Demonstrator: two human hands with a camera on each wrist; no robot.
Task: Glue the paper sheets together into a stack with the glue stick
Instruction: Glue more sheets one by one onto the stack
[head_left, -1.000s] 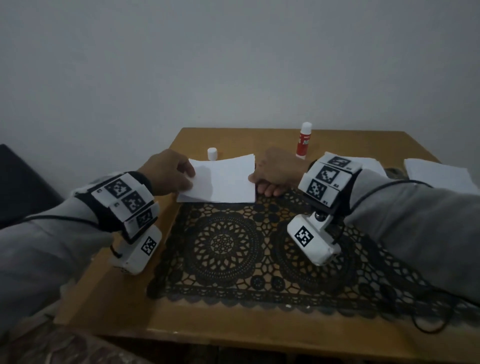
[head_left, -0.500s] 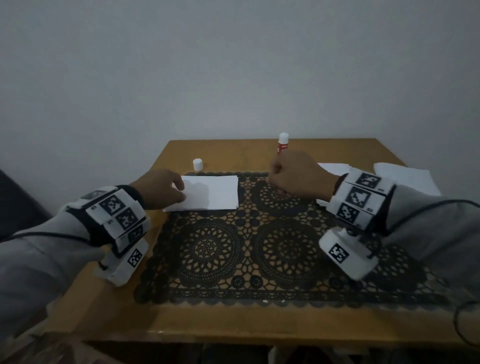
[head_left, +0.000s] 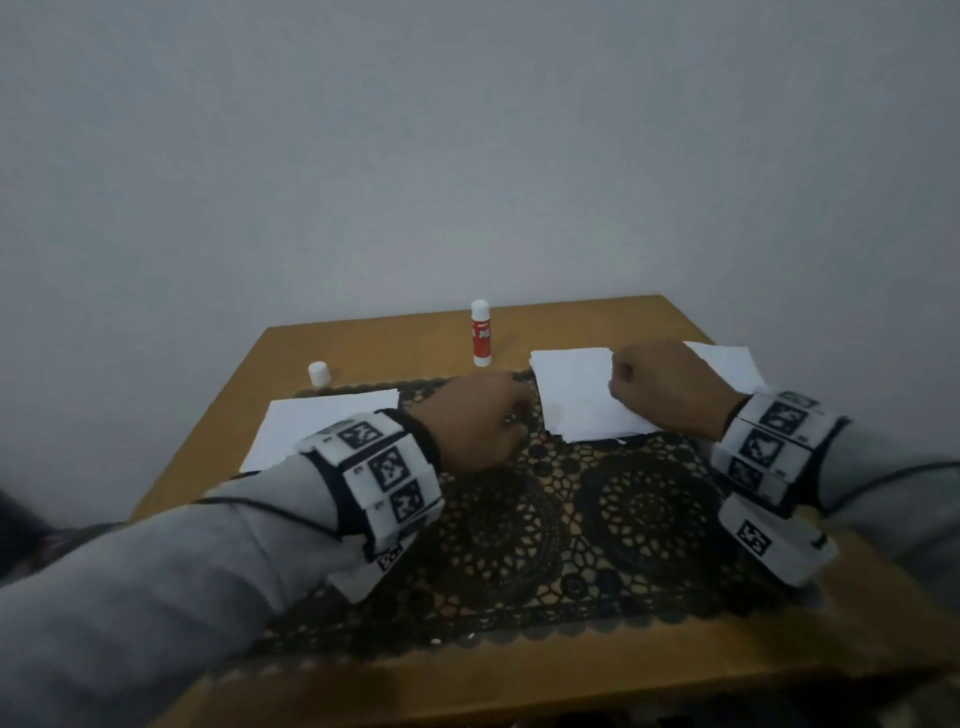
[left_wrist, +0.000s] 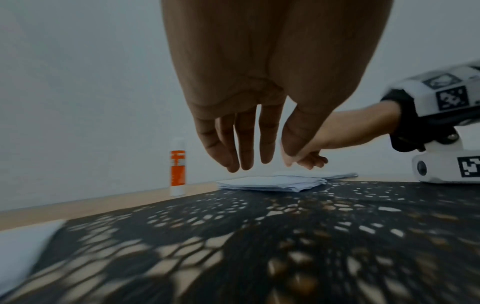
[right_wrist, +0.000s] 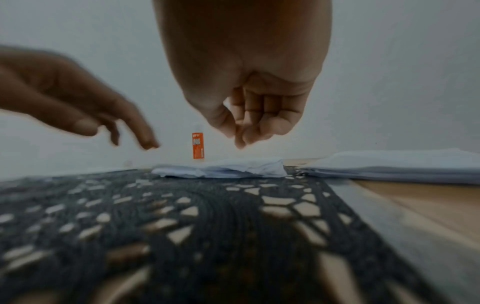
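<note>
— Paper's where now?
— Glued stack (head_left: 322, 422) lies released at nine o'clock; both hands have crossed to the loose pile (head_left: 576, 395) at one.
— Grips?
— Left hand (head_left: 475, 423) slack, empty; right hand (head_left: 662, 387) curled, seemingly pinching nothing. Glue stick (head_left: 480, 333) upright at twelve.

Glue stick (head_left: 480, 332) stands behind the mat (head_left: 545, 530), between two paper piles (head_left: 571, 395).

Black lace mat (head_left: 597, 525) on wooden table (head_left: 363, 348), grey wall (head_left: 467, 156) behind.
</note>
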